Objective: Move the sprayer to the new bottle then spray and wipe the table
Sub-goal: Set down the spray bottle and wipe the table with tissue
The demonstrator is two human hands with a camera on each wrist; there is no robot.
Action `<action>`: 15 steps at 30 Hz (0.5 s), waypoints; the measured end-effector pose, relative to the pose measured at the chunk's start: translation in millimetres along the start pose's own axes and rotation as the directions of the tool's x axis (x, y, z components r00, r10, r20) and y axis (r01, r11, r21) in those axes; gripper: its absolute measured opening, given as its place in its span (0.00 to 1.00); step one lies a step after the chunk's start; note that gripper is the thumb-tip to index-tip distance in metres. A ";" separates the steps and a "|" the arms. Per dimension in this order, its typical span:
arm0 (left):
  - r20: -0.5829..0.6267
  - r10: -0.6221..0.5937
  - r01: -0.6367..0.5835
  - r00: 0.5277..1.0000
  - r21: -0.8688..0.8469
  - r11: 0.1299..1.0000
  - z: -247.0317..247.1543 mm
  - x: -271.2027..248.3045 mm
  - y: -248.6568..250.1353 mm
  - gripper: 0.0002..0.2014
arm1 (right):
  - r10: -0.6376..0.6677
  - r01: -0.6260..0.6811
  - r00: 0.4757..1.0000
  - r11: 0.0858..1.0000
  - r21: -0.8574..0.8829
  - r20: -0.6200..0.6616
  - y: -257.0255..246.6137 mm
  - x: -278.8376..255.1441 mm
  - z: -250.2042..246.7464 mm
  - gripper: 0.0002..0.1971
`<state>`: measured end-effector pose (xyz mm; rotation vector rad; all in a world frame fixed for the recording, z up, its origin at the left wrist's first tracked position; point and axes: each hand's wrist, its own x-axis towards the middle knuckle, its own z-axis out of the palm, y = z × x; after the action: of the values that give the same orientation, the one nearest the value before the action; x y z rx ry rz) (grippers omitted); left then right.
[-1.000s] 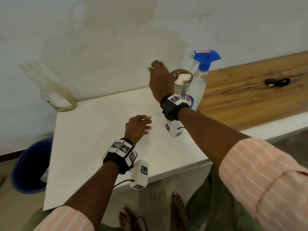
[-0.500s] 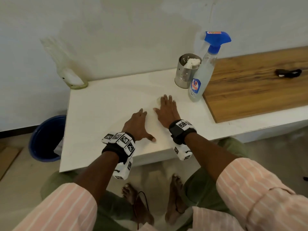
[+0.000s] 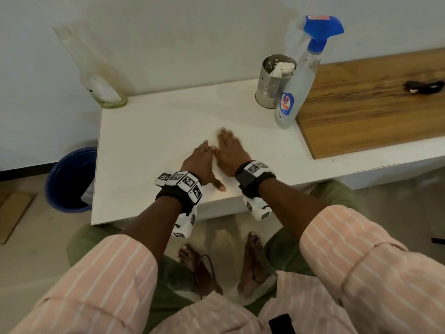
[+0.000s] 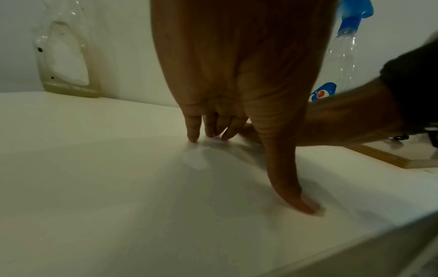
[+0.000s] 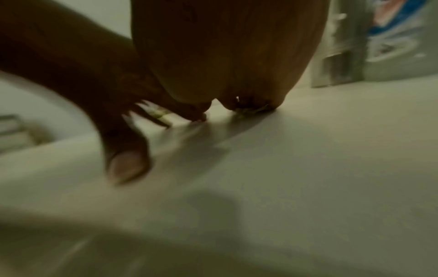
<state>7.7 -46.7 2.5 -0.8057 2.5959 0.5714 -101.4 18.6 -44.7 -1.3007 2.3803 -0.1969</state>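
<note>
A clear spray bottle (image 3: pixel 296 92) with a blue sprayer (image 3: pixel 320 30) screwed on stands at the back right of the white table (image 3: pixel 144 141). An empty clear bottle (image 3: pixel 101 90) without a sprayer leans on the wall at the back left. My left hand (image 3: pixel 204 162) lies flat on the table with its thumb (image 4: pixel 298 198) spread. My right hand (image 3: pixel 228 148) lies flat just beside it, index fingers almost touching. A small pale scrap shows under the right fingertips (image 5: pixel 249 109) in the blurred right wrist view; I cannot tell what it is.
A perforated steel holder (image 3: pixel 269 88) with white tissue (image 3: pixel 284 68) in it stands right beside the spray bottle. A wooden board (image 3: pixel 373 104) covers the table's right part, with a black strap (image 3: pixel 423 86) on it. A blue bin (image 3: pixel 69 179) is on the floor at the left.
My right hand came away from the steel holder, back toward me, and now lies flat on the table beside the left. My left hand uncurled and flattened.
</note>
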 end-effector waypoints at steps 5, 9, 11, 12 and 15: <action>-0.013 -0.013 0.014 1.000 0.040 0.999 10.2 -15.4 -3.3 0.70 | 0.074 -0.079 0.991 0.996 -0.045 -0.112 33.5 -17.1 -11.2 0.34; -0.049 0.040 -0.039 0.998 0.012 0.999 16.6 -19.1 9.5 0.70 | 0.398 -0.395 0.911 0.917 0.055 -0.108 48.5 -31.7 -24.7 0.34; -0.064 0.076 -0.077 0.995 -0.023 0.997 19.7 -15.1 21.7 0.69 | 0.158 -0.160 0.984 0.987 -0.023 -0.080 26.3 -46.3 -12.8 0.33; -0.077 0.090 -0.093 0.993 -0.040 0.995 20.9 -14.1 27.7 0.68 | -0.013 0.008 0.999 0.991 -0.137 -0.035 17.3 -56.5 -3.9 0.35; -0.047 0.138 -0.139 0.989 -0.013 0.990 20.2 -11.8 33.3 0.65 | -0.105 0.098 0.994 0.963 -0.252 -0.016 29.3 -69.9 5.6 0.35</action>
<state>1.3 -6.7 -0.5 -0.6539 2.7081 0.6208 -88.3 93.2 -38.6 -1.5449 2.4252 0.0595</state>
